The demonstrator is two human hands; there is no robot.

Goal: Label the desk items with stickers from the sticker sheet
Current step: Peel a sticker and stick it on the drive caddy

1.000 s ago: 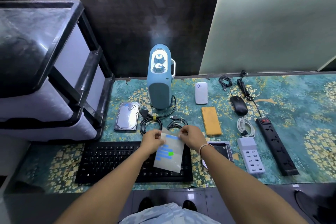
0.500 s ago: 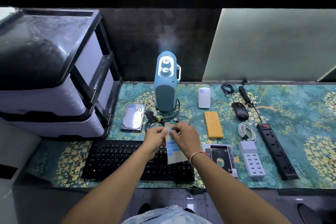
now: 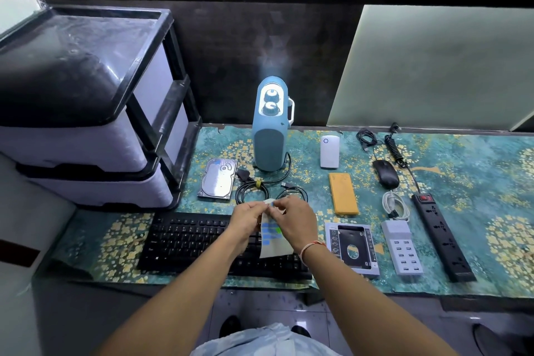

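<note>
Both hands hold a pale sticker sheet [image 3: 273, 243] with blue labels and one green one above the black keyboard [image 3: 187, 240]. My left hand [image 3: 247, 221] pinches the sheet's top left edge. My right hand [image 3: 294, 221] pinches a blue sticker at the sheet's top. Desk items lie around: a hard drive [image 3: 216, 179], a blue heater [image 3: 270, 130], coiled black cables [image 3: 254, 192], a white adapter [image 3: 329, 152], a yellow power bank [image 3: 343, 193], a black mouse [image 3: 385, 178], a drive caddy [image 3: 352, 248], a white USB hub [image 3: 403, 251] and a black power strip [image 3: 442, 237].
A stack of plastic drawers [image 3: 86, 113] stands at the left end of the desk. A pale panel [image 3: 433, 66] leans against the dark back wall. A coiled white cable [image 3: 394, 205] lies above the USB hub. The teal patterned mat [image 3: 491, 182] covers the desk.
The hands have drawn closer together at the sheet's top edge, and the right fingers now pinch a blue sticker there. The camera has tilted down slightly.
</note>
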